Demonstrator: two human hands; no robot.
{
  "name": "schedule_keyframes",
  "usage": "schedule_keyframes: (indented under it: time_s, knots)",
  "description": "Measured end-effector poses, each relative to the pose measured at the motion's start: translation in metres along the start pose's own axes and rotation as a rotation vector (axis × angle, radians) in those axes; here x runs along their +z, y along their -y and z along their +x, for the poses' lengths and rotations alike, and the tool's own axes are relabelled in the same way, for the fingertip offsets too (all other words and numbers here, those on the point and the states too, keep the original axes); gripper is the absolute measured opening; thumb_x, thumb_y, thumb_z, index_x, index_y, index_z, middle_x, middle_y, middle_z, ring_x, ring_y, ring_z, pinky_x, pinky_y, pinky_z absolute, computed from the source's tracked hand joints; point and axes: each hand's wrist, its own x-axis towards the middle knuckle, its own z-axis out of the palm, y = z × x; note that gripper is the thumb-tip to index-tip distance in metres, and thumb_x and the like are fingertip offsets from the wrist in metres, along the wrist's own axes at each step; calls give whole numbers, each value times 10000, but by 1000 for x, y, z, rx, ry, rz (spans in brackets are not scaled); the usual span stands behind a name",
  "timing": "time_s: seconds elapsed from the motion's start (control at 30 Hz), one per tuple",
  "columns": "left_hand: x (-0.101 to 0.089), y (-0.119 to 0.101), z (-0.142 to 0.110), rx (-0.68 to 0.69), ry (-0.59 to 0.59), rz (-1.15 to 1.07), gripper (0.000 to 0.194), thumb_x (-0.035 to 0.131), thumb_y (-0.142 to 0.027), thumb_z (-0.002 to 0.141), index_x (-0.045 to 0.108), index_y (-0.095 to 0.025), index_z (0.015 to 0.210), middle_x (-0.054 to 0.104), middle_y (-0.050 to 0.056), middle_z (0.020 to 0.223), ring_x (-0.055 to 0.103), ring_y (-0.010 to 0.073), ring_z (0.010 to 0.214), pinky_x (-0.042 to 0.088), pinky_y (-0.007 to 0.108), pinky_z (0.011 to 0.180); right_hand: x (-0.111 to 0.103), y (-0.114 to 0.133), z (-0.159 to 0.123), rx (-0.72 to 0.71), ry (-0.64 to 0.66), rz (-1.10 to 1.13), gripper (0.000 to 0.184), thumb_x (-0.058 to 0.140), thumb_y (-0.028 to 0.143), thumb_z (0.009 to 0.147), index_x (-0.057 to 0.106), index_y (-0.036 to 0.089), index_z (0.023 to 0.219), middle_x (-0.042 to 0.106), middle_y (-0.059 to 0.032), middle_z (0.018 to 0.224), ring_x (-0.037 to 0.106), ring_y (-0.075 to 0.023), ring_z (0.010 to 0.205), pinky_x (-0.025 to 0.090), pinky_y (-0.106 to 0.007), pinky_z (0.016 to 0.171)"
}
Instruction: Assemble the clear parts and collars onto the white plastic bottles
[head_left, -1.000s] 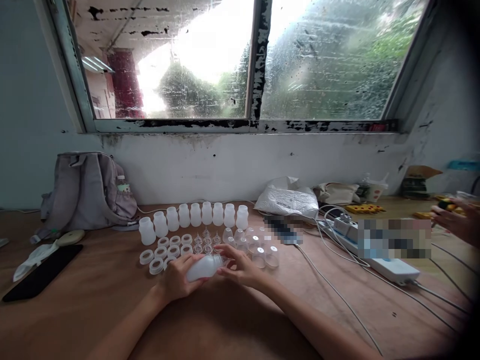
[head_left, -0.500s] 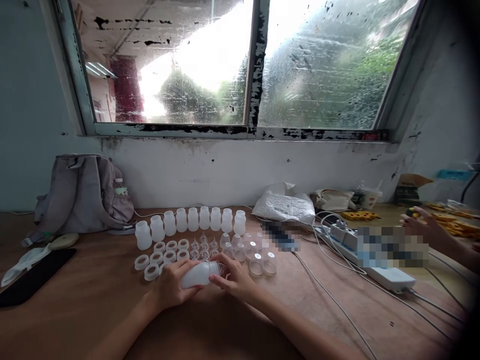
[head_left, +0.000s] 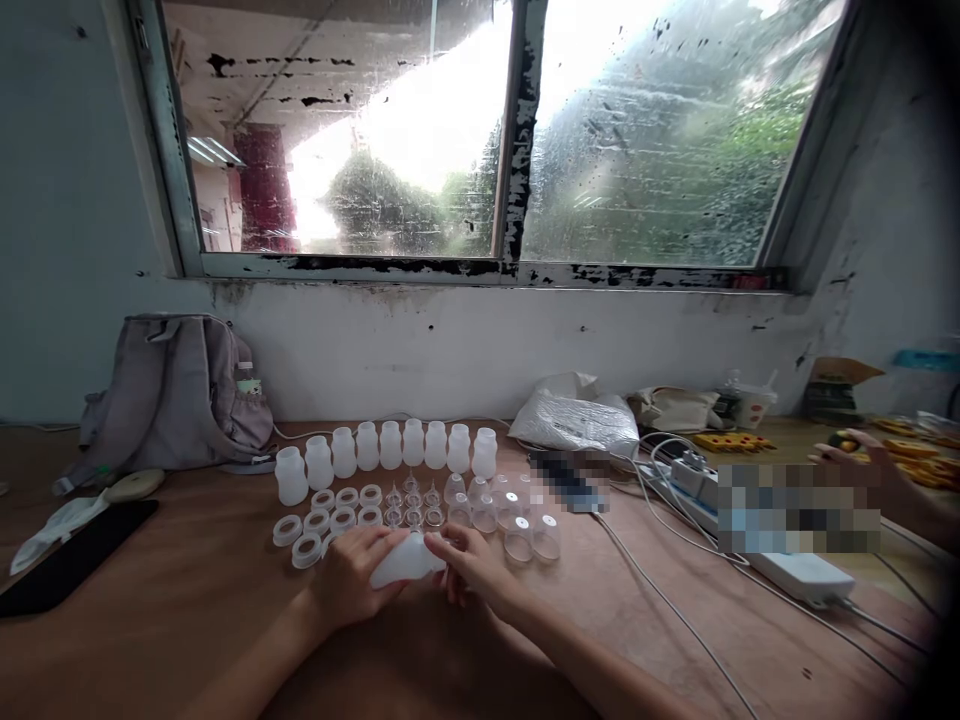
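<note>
A frosted white baby bottle (head_left: 405, 562) lies tilted on its side between my hands. My left hand (head_left: 351, 575) is wrapped round its body. With thumb and fingers, my right hand (head_left: 472, 570) grips the neck end, which those fingers mostly hide. Behind the hands are white collar rings (head_left: 306, 550) on the left, clear bottle nipples (head_left: 412, 500) in the middle and clear dome caps (head_left: 519, 540) on the right. A row of several open-necked bottles (head_left: 390, 445) stands upright at the back.
A grey backpack (head_left: 184, 400) and a black mat (head_left: 82, 555) are on the left. To the right lie a silver bag (head_left: 577, 415), a phone (head_left: 559, 480), cables and a power strip (head_left: 799, 575). Another person's hand (head_left: 862, 455) shows at far right.
My right hand has shifted round the bottle's neck end, its fingers now curled below with the thumb on top. My left hand keeps its hold. The view has shifted slightly.
</note>
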Motion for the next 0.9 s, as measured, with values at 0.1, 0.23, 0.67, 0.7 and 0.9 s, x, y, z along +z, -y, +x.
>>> schedule_keyframes:
  time_s: [0.1, 0.23, 0.67, 0.7, 0.9]
  knots:
    - [-1, -3, 3, -155, 73, -212, 406, 573, -386, 708, 500, -221, 1072, 608, 47, 919, 588, 185, 787, 492, 288, 670, -4, 5, -4, -179, -13, -105, 428, 588, 481, 675, 472, 196, 973, 524, 37, 618, 503, -86, 448, 364, -167, 347]
    - [5, -8, 0, -169, 39, -219, 375, 580, -366, 707, 517, -215, 1045, 613, 43, 896, 576, 188, 779, 482, 309, 695, -2, 6, -8, -219, -78, -151, 324, 542, 476, 722, 511, 166, 810, 473, 49, 524, 461, -68, 416, 344, -167, 374]
    - [-1, 3, 2, 31, -58, 54, 419, 500, -401, 764, 482, -177, 1118, 613, 83, 907, 574, 207, 778, 451, 332, 707, -30, 4, 11, -257, -316, -389, 407, 362, 458, 810, 418, 214, 1131, 493, 38, 598, 433, -80, 362, 339, -192, 345]
    - [-2, 4, 2, 36, -52, 50, 418, 503, -403, 760, 486, -176, 1111, 614, 83, 902, 573, 207, 773, 450, 335, 710, -35, 0, 15, -262, -361, -469, 415, 390, 423, 803, 408, 208, 1158, 487, 36, 584, 452, -98, 395, 365, -211, 387]
    - [0, 10, 0, 22, -18, 59, 430, 516, -418, 747, 491, -180, 1105, 616, 78, 891, 565, 214, 768, 450, 350, 721, -45, -19, 24, -258, -400, -815, 271, 463, 300, 767, 492, 195, 1015, 514, -5, 602, 518, -178, 583, 389, -299, 587]
